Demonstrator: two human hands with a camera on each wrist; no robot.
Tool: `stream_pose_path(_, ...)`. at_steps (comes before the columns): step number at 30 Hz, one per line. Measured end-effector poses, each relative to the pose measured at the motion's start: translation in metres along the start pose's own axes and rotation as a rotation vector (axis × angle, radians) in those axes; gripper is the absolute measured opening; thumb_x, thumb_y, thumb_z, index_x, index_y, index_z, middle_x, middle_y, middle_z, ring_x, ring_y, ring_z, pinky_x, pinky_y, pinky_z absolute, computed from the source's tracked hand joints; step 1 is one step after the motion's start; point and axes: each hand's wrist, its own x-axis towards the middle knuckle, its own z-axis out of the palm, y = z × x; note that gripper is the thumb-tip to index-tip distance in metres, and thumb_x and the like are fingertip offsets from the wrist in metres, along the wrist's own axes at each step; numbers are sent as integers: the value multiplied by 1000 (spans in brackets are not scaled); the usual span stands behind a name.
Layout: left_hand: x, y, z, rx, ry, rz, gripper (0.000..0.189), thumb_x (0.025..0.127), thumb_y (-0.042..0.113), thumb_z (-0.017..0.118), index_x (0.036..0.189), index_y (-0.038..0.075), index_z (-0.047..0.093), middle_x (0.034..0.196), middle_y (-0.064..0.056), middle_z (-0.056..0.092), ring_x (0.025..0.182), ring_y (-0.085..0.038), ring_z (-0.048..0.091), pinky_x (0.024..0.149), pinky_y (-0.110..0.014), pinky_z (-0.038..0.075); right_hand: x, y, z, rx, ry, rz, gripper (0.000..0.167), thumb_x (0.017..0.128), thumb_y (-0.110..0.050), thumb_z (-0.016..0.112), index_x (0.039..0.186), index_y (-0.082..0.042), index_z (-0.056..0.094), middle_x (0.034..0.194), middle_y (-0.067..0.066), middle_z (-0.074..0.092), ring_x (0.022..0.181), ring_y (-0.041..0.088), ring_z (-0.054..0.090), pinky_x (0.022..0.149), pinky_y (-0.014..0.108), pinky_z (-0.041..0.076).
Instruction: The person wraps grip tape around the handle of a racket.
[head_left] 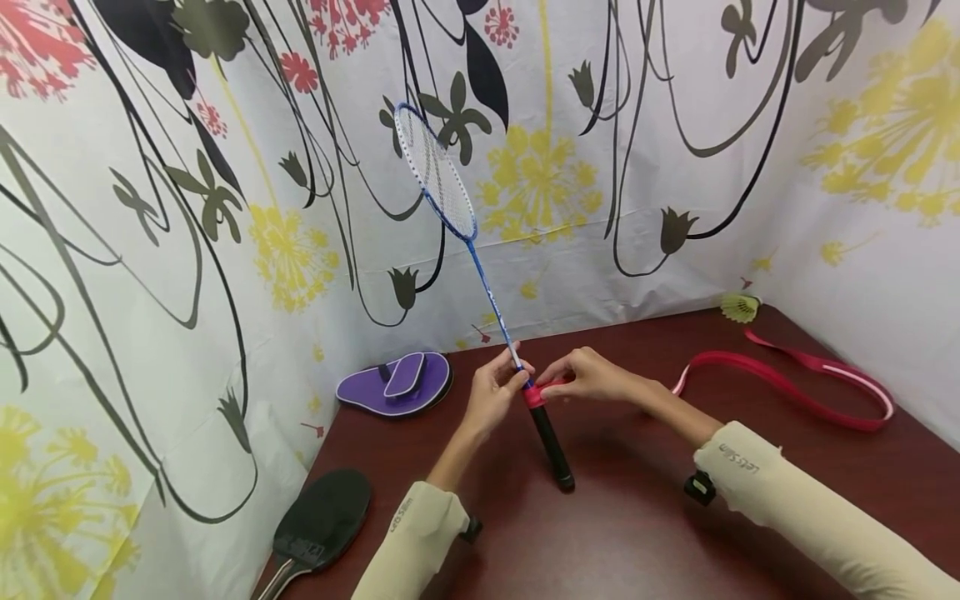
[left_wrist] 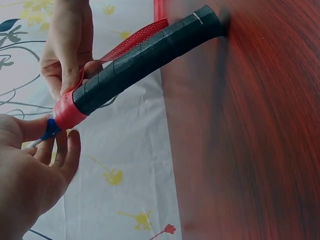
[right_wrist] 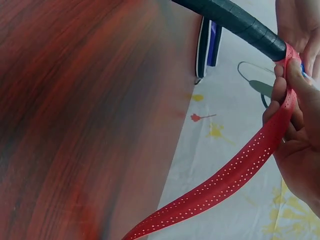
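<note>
The dark red wood-grain bench carries everything below a floral sheet. Over it, between two hands, slants a blue-and-white badminton racket, its strung head toward 11 o'clock and black handle toward 5; whether the butt touches the bench cannot be told. It is probably light and stiff, the strings its delicate part, so the cone above the handle suits a hold. Perforated red tape circles the handle's top, its loose length running toward 3 o'clock; it looks thin and pliable, best pinched flat across its width. At 9 o'clock lies a purple paddle case, at 8 a black table tennis paddle. The left hand has its grip closed round the cone; the right hand has its grip pinched on the tape. A yellow shuttlecock sits between 2 and 3.
</note>
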Motion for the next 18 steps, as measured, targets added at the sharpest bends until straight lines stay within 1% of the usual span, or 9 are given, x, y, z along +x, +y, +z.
stream_pose_path(2, 0, 0, -1, 3, -10, 3, 52, 100, -4, 62, 151, 2, 51, 105, -22, 73, 107, -23, 67, 94, -21, 49, 1, 0, 2, 12, -7, 5, 21, 93, -23, 81, 109, -10, 81, 74, -12, 73, 64, 31, 70, 54, 23, 52)
stream_pose_path(4, 0, 0, -1, -24, -15, -4, 56, 100, -6, 61, 153, 3, 46, 107, -24, 73, 106, -20, 67, 93, -22, 49, 2, 1, 4, 23, -17, 8, 21, 93, -22, 80, 109, -9, 81, 74, -11, 73, 64, 29, 70, 54, 23, 53)
stream_pose_path(6, 0, -2, -1, -54, -24, -6, 59, 100, -9, 59, 154, 6, 43, 109, -27, 72, 104, -19, 67, 91, -23, 50, 2, 1, 5, 31, -29, 6, 20, 94, -21, 79, 109, -8, 80, 73, -10, 73, 63, 27, 69, 54, 23, 52)
stream_pose_path(8, 0, -3, -1, -94, -34, -6, 59, 99, -11, 57, 153, 7, 42, 111, -29, 70, 105, -23, 67, 91, -24, 52, 3, 1, 6, 44, -43, 1, 19, 95, -21, 78, 109, -7, 80, 73, -10, 72, 63, 28, 68, 54, 23, 51)
stream_pose_path(12, 0, -5, -2, -162, -58, 4, 56, 100, -12, 54, 152, 7, 43, 117, -32, 68, 113, -38, 66, 93, -27, 54, 5, 0, 9, 65, -73, -4, 19, 98, -21, 75, 111, -7, 78, 71, -10, 69, 63, 32, 66, 53, 23, 49)
stream_pose_path(13, 0, -5, -2, -175, -62, 6, 56, 101, -12, 54, 152, 7, 43, 119, -32, 67, 115, -41, 65, 95, -28, 54, 5, 0, 9, 65, -81, -2, 20, 99, -21, 73, 112, -7, 77, 71, -10, 69, 63, 31, 66, 53, 23, 49)
stream_pose_path(14, 0, -5, -3, -184, -65, 6, 56, 101, -12, 53, 153, 8, 42, 122, -31, 67, 117, -42, 64, 96, -29, 54, 6, 0, 9, 60, -86, 0, 20, 100, -21, 72, 113, -6, 77, 71, -10, 68, 63, 30, 66, 53, 23, 49)
stream_pose_path(16, 0, -7, -4, -197, -65, 7, 55, 102, -11, 53, 153, 9, 41, 126, -29, 67, 117, -40, 64, 98, -31, 54, 7, -1, 10, 52, -97, 5, 22, 101, -22, 70, 114, -6, 76, 72, -10, 69, 63, 23, 65, 54, 23, 50)
stream_pose_path(18, 1, -8, -5, -202, -61, 11, 55, 103, -10, 53, 153, 8, 41, 129, -28, 66, 115, -36, 65, 99, -32, 54, 8, -2, 10, 40, -104, 11, 21, 102, -24, 69, 112, -7, 76, 73, -10, 69, 64, 17, 65, 55, 23, 50)
